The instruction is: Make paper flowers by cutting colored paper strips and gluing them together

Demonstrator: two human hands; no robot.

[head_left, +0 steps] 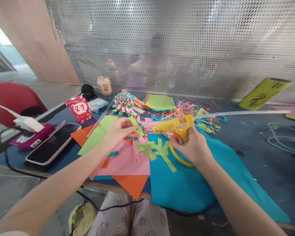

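Note:
A yellow hot glue gun (pixel 173 126) with a clear glue stick (pixel 245 113) jutting from its back is gripped in my right hand (pixel 193 144). Its nozzle points left, close to a green paper strip (pixel 137 126) pinched by my left hand (pixel 119 131). Under that hand a fringed paper piece (pixel 130 137) in orange, pink and blue is partly hidden. Cut green fringed strips (pixel 159 149) lie in front of the nozzle, over pink paper (pixel 127 164) and blue paper (pixel 182 183). Behind stands a multicoloured paper pom-pom flower (pixel 127 101).
On the left are a phone (pixel 54 143), a purple power strip (pixel 31 136) with a white plug, and a red snack packet (pixel 78 108). Paper scraps (pixel 186 108) lie behind the glue gun. A yellow-green tube (pixel 264 94) leans at the right by the perforated metal panel (pixel 199 42).

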